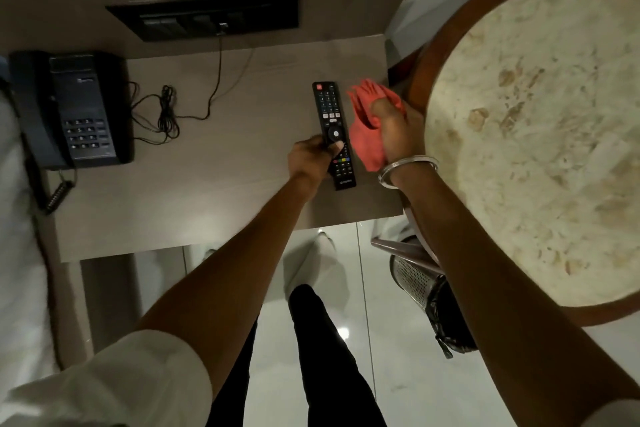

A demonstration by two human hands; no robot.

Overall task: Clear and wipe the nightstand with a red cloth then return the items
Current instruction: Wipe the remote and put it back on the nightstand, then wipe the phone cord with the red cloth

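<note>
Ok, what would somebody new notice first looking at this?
Probably the red cloth bunched in the right hand at the nightstand's right edge, beside the black remote gripped by the left hand. Next, the dark telephone at far left.

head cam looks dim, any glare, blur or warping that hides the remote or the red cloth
Head view: dim, warm light, with the telephone nearly lost in shadow; glare only on the glossy floor; wide-angle bending curves the round table; remote is sharp in the left hand, while the red cloth in the right hand is slightly soft.
</note>
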